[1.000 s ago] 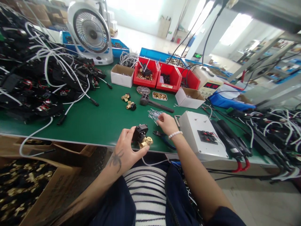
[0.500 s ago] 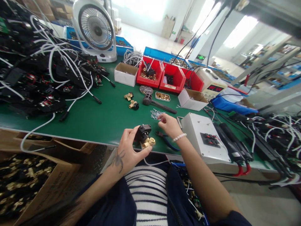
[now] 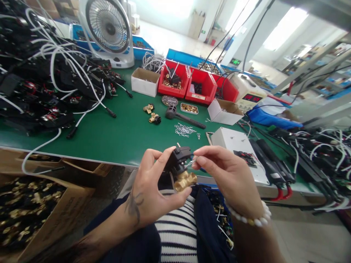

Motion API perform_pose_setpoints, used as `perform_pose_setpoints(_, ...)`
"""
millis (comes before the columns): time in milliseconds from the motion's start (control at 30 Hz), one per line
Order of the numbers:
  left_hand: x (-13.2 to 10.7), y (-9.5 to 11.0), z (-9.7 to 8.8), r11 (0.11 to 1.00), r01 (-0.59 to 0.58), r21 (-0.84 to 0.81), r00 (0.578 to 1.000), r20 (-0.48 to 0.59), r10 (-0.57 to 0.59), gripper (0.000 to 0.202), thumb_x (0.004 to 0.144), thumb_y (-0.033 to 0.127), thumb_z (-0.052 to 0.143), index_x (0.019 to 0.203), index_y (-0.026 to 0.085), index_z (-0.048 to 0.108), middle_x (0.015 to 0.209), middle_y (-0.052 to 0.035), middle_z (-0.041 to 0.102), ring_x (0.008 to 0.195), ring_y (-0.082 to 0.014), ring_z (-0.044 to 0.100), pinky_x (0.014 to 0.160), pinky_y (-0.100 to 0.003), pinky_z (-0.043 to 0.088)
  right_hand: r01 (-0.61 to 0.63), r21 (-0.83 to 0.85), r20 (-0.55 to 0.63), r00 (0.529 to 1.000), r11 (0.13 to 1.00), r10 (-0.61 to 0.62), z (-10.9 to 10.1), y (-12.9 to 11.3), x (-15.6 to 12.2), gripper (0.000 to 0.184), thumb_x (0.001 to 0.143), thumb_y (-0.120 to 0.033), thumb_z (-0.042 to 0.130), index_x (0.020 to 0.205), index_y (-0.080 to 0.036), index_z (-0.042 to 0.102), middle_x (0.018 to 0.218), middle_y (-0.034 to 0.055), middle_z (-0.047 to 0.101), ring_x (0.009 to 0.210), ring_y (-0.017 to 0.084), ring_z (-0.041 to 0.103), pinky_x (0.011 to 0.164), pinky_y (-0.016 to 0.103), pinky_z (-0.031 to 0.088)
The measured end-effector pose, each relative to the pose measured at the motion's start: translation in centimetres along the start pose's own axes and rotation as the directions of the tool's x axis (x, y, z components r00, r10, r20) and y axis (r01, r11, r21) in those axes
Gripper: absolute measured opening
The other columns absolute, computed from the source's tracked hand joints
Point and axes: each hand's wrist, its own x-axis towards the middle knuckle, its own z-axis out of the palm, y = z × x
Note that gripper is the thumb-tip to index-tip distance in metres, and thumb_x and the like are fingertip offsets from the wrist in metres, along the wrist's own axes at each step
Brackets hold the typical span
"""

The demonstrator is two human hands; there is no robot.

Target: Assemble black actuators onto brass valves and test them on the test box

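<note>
My left hand (image 3: 155, 186) is closed around a black valve actuator with a brass valve body (image 3: 185, 180) at its lower end, held tilted above the table's front edge. Between the thumb and fingertips of my right hand (image 3: 223, 171) is a small silver wire clip (image 3: 191, 162), its tip at the joint between the black housing and the brass. Whether the clip has entered the joint I cannot tell. A loose pile of similar clips (image 3: 184, 129) lies on the green table (image 3: 117, 135) beyond my hands.
Behind the clips lies a black mallet (image 3: 183, 118), with two brass valves (image 3: 155, 118) to its left. Red bins (image 3: 201, 89) and white boxes stand farther back. A grey-white control box (image 3: 234, 146) is at right; cabled black units (image 3: 41, 98) crowd the left.
My right hand has come from the clip pile to the valve, bringing a wire clip. My left hand has raised the valve slightly and brought it closer.
</note>
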Motion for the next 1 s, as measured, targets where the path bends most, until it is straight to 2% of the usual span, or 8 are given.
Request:
perform_pose_setpoints(100, -0.2, 0.4, -0.2, 0.998, -0.057, 0.039, 0.998, 0.008, 0.057, 0.072, 0.074, 0.036, 0.071, 0.138, 0.014, 0.046, 0.105, -0.0069, 0.05, 0.094, -0.0184, 0.054, 0.083, -0.032, 0.055, 0.108, -0.216, -0.015, 0.993, 0.971, -0.114, 0.5, -1.1, -0.6, 0.011, 0.089, -0.012, 0.067, 0.093, -0.022, 0.07, 0.088, -0.0024, 0.07, 0.079, 0.01, 0.066, 0.072, 0.018, 0.054)
perform_pose_setpoints(233, -0.2, 0.7, -0.4, 0.994, -0.09, 0.066, 0.996, 0.011, 0.089, 0.073, 0.073, 0.036, 0.072, 0.138, 0.013, 0.046, 0.105, -0.0075, 0.05, 0.094, -0.0188, 0.055, 0.081, -0.031, 0.055, 0.243, -0.412, 0.063, 0.969, 0.878, -0.239, 0.8, -1.9, -0.9, 0.014, 0.09, -0.008, 0.064, 0.091, -0.021, 0.069, 0.091, -0.0024, 0.069, 0.084, 0.01, 0.064, 0.079, 0.018, 0.052)
perform_pose_setpoints(467, -0.1, 0.7, -0.7, 0.994, -0.091, 0.058, 0.995, 0.04, 0.089, 0.073, 0.071, 0.035, 0.073, 0.136, 0.012, 0.048, 0.105, -0.0072, 0.05, 0.094, -0.0184, 0.056, 0.081, -0.03, 0.055, 0.307, -0.448, 0.171, 0.951, 0.84, -0.256, 0.3, -2.0, -0.6, 0.017, 0.092, -0.005, 0.062, 0.092, -0.021, 0.067, 0.092, -0.003, 0.068, 0.086, 0.009, 0.064, 0.077, 0.016, 0.051)
perform_pose_setpoints(700, 0.2, 0.5, -1.3, 0.996, -0.084, 0.019, 0.991, 0.106, 0.082, 0.074, 0.07, 0.034, 0.074, 0.137, 0.018, 0.047, 0.105, -0.0061, 0.05, 0.095, -0.0195, 0.056, 0.083, -0.032, 0.055, 0.435, -0.516, 0.221, 0.9, 0.738, -0.376, 0.7, -2.1, -0.4, 0.021, 0.09, 0.002, 0.057, 0.089, -0.017, 0.066, 0.09, 0.0007, 0.067, 0.084, 0.008, 0.064, 0.075, 0.013, 0.05)
perform_pose_setpoints(833, 0.3, 0.2, -1.3, 0.997, -0.072, 0.026, 0.989, 0.132, 0.068, 0.073, 0.07, 0.034, 0.075, 0.136, 0.018, 0.048, 0.106, -0.0066, 0.05, 0.097, -0.0206, 0.055, 0.083, -0.034, 0.054, 0.387, -0.484, 0.197, 0.922, 0.785, -0.333, 1.0, -1.4, -0.6, 0.021, 0.09, 0.001, 0.058, 0.088, -0.018, 0.066, 0.088, -0.0007, 0.068, 0.082, 0.01, 0.064, 0.073, 0.016, 0.051)
perform_pose_setpoints(1000, 0.5, -0.9, -0.6, 0.999, -0.035, -0.021, 0.986, 0.161, 0.038, 0.068, 0.07, 0.03, 0.073, 0.133, 0.017, 0.052, 0.101, -0.0053, 0.05, 0.093, -0.0197, 0.053, 0.082, -0.035, 0.053, 0.301, -0.39, 0.043, 0.95, 0.87, -0.31, 1.9, 1.1, -0.7, 0.017, 0.092, -0.007, 0.057, 0.088, -0.021, 0.065, 0.087, -0.0012, 0.067, 0.085, 0.012, 0.063, 0.08, 0.024, 0.052)
